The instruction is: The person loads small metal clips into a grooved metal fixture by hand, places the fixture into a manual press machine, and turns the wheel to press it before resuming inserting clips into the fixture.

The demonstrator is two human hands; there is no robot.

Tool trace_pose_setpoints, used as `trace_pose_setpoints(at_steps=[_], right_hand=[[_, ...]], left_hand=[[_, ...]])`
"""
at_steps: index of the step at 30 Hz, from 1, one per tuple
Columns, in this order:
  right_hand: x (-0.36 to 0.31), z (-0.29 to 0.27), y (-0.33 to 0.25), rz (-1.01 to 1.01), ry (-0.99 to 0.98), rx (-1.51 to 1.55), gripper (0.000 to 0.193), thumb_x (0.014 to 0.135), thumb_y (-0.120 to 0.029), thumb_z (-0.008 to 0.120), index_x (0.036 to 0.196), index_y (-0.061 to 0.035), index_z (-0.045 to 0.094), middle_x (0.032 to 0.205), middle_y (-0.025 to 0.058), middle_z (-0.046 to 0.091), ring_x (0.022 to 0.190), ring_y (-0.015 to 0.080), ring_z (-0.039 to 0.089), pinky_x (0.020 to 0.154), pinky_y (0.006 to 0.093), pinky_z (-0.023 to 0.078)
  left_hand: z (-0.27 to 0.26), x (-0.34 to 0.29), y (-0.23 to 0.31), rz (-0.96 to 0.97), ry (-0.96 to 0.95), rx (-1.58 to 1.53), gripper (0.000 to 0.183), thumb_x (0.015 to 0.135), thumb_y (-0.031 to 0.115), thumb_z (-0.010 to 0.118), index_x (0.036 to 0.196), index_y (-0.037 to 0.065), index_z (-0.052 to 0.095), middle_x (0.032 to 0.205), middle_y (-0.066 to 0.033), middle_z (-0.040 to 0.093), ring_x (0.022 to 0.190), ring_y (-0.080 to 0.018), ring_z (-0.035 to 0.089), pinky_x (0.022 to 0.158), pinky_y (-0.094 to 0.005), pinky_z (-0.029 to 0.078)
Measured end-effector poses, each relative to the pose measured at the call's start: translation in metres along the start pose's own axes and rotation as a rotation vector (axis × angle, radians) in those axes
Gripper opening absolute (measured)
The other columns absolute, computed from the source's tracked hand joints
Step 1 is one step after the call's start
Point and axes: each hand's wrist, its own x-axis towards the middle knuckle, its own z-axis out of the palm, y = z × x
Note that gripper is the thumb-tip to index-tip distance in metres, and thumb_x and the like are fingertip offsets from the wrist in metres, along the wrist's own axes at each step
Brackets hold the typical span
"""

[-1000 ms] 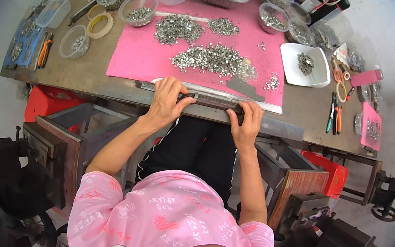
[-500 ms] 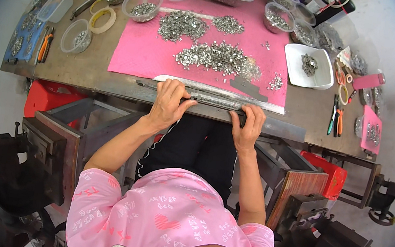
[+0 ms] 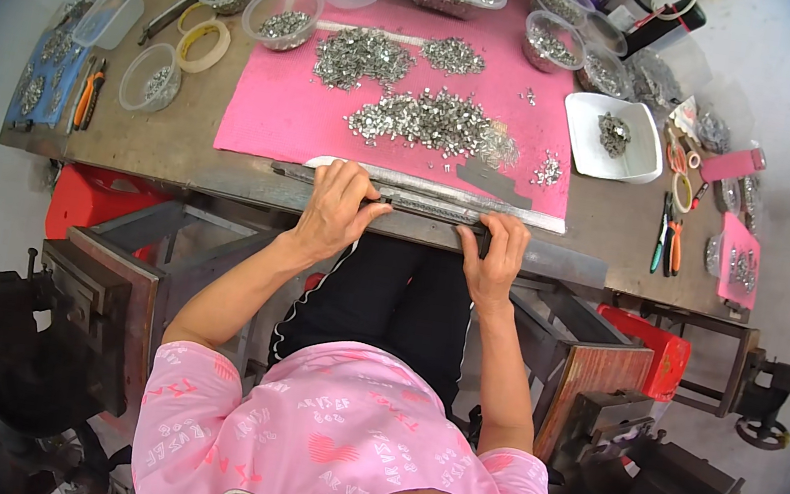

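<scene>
Left hand [image 3: 332, 203] and right hand [image 3: 493, 257] hold a narrow dark bar [image 3: 426, 208] between them, just beside the pink mat [image 3: 278, 109].

The left hand [image 3: 332, 204] and right hand [image 3: 495, 251] partly hide the dark bar [image 3: 426, 208], its surface detail too small to tell.

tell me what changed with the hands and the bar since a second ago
The narrow metal bar seems turned slightly, its lighter, ridged face now showing more toward the camera. Nothing was visibly picked up or let go: the left hand and right hand still hold it near its ends. The pink mat and white tray stayed put.
</scene>
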Motion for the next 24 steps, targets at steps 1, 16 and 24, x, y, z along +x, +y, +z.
trace_pose_setpoints(at_steps=[1, 16, 24], right_hand=[[0.003, -0.001, 0.0, -0.002, 0.001, 0.0, 0.04, 0.076, -0.008, 0.085, 0.107, -0.0009, 0.061, 0.104, 0.0143, 0.06, 0.101, 0.0359, 0.058, 0.087, 0.0453, 0.048], [0.049, -0.004, -0.008, -0.036, -0.255, 0.115, 0.032, 0.08, -0.013, 0.08, 0.107, -0.0016, 0.068, 0.104, 0.0112, 0.065, 0.098, 0.0297, 0.059, 0.088, 0.0424, 0.044], [0.041, -0.006, -0.007, 0.114, -0.141, 0.189, 0.025, 0.082, -0.002, 0.076, 0.105, 0.0006, 0.069, 0.103, 0.013, 0.066, 0.096, 0.0317, 0.061, 0.085, 0.0404, 0.048]], left_hand=[[0.0, 0.0, 0.0, -0.006, -0.004, -0.004, 0.034, 0.077, 0.017, 0.084, 0.093, 0.007, 0.057, 0.093, -0.0092, 0.055, 0.086, -0.0271, 0.052, 0.079, -0.0402, 0.036], [-0.003, 0.022, -0.005, -0.112, -0.082, -0.076, 0.029, 0.083, 0.019, 0.079, 0.093, 0.004, 0.057, 0.091, -0.0097, 0.055, 0.087, -0.029, 0.053, 0.079, -0.0411, 0.039], [-0.005, 0.022, -0.005, -0.138, -0.089, -0.096, 0.028, 0.083, 0.02, 0.079, 0.092, 0.005, 0.058, 0.09, -0.009, 0.055, 0.086, -0.0285, 0.052, 0.079, -0.0401, 0.038]])
